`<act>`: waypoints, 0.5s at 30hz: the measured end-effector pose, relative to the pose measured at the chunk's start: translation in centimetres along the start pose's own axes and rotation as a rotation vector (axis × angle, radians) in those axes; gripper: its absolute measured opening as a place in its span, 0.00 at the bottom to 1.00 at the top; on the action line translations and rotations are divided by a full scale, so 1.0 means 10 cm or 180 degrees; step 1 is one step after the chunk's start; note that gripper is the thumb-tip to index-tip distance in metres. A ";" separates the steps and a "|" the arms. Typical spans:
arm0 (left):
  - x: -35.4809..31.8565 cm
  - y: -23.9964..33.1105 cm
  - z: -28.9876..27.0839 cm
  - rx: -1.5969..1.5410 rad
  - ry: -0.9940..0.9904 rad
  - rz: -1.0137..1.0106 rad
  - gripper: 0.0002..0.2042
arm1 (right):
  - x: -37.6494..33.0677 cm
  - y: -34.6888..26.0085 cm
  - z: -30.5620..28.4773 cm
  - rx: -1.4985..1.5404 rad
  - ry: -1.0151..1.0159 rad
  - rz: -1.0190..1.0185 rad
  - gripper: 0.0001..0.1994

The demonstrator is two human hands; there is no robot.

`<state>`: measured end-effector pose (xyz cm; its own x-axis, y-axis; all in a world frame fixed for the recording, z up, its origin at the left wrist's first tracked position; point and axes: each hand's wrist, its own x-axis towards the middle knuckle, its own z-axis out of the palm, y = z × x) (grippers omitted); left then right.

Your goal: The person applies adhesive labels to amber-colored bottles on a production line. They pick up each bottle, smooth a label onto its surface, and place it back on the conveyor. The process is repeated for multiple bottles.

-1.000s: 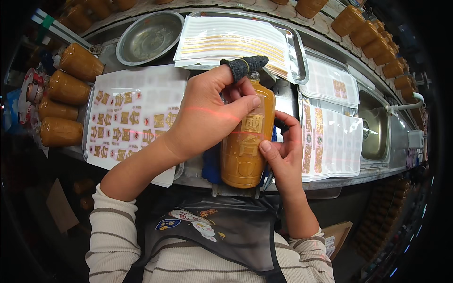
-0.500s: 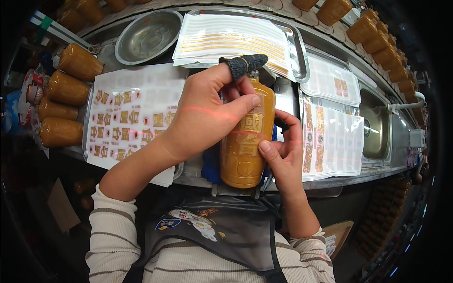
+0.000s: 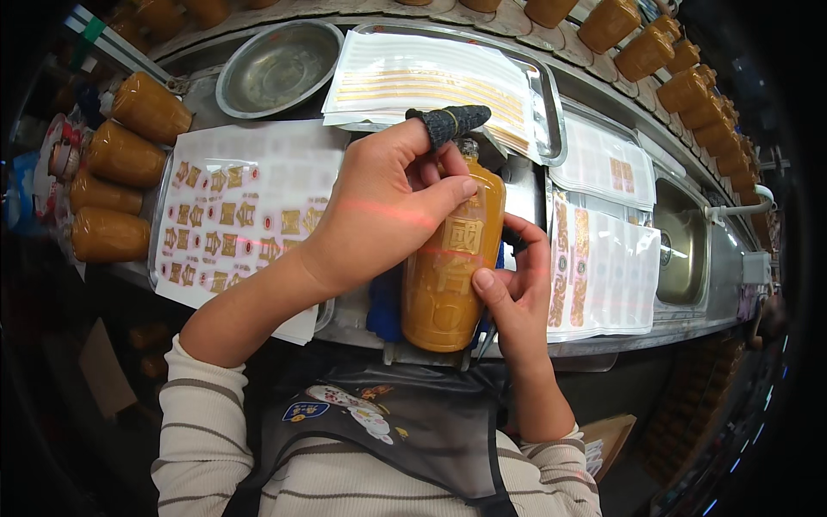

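From where I stand, the brown bottle (image 3: pixel 438 317) is right in the middle, leaning back with its neck toward twelve o'clock. The right hand (image 3: pixel 523 302) has its grip on the bottle's four o'clock side, thumb on the front face, fingers going round behind. The left hand (image 3: pixel 379 202) comes in from eight o'clock with a narrow grip, thumb and fingers close together at the shoulder; whether anything thin is pinched there, I can't tell.

What would worry me is the gold characters (image 3: pixel 465 234) down the front: a slipping left thumb could smudge or crease them if they aren't firmly fixed. The right thumb presses near them too, so the same goes there. The glossy side looks slick, and if that hand eased off, the bottle might roll toward the blue cloth (image 3: pixel 385 310) at seven o'clock. The bulky dark finger cover (image 3: pixel 448 125) might also catch the neck.
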<state>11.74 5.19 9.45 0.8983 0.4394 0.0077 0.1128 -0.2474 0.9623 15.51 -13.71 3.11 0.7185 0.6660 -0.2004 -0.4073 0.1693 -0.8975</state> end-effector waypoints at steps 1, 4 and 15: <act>-0.01 -0.02 -0.01 -0.0048 0.0028 -0.0026 0.05 | -0.01 0.01 -0.01 -0.0026 -0.0014 -0.0003 0.34; -0.04 -0.12 -0.03 -0.0326 0.0267 -0.0104 0.06 | -0.01 0.00 -0.01 -0.0020 -0.0035 0.0022 0.34; -0.25 -0.15 0.03 -0.2123 0.0116 -0.0917 0.14 | 0.40 -0.36 0.15 -0.0205 0.0279 0.0179 0.23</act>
<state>9.44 4.23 7.90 0.8558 0.4391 -0.2733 0.0493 0.4566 0.8883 18.98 -10.61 6.14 0.7432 0.6066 -0.2823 -0.4134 0.0845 -0.9066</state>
